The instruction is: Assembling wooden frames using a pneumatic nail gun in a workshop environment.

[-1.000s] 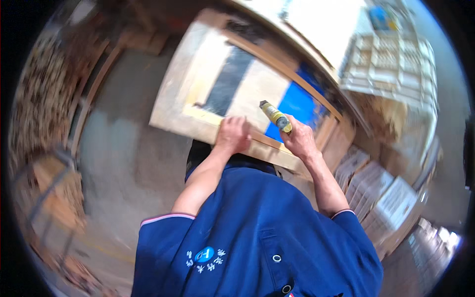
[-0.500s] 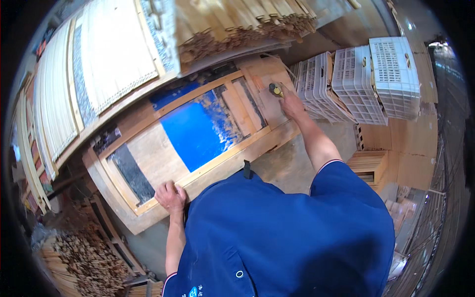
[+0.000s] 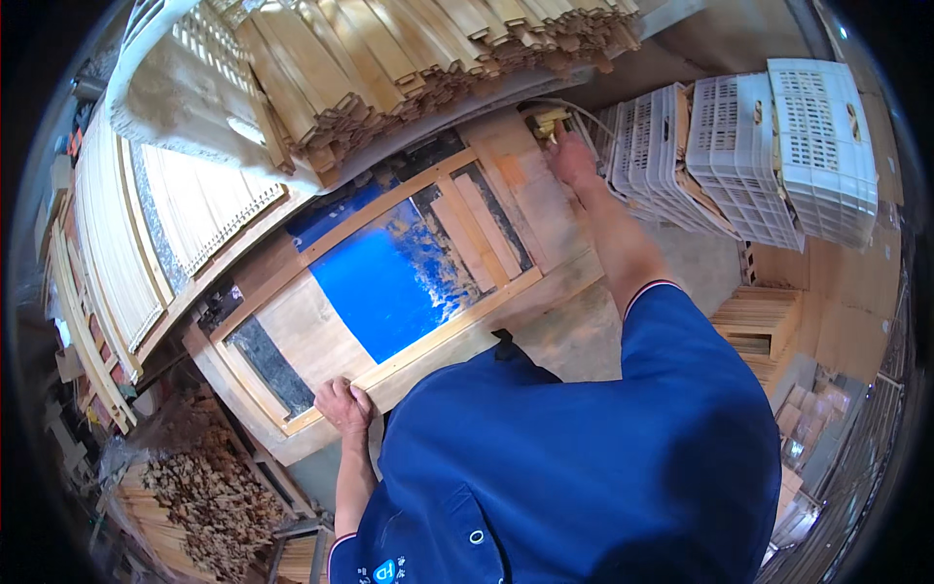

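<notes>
My right hand reaches to the far right end of a wooden workbench. Its fingers are bent together at a small yellow thing, whose kind I cannot make out; part of it is hidden by the hand. My left hand rests with curled fingers on the near edge of a wooden frame fixed on the bench, with nothing visible in it. Inside the frame lie a bright blue sheet, worn at its right side, a pale board and narrow wood strips.
White plastic crates stand stacked to the right of the bench. Beyond it are a pile of thin wood slats and rows of pale strips. Bundled sticks lie at lower left, and a wooden stack at right.
My right hand has moved farther away, past the board's end, with the small black-and-yellow tool it had over the bench no longer clearly seen. The left hand stays on the frame's edge.
</notes>
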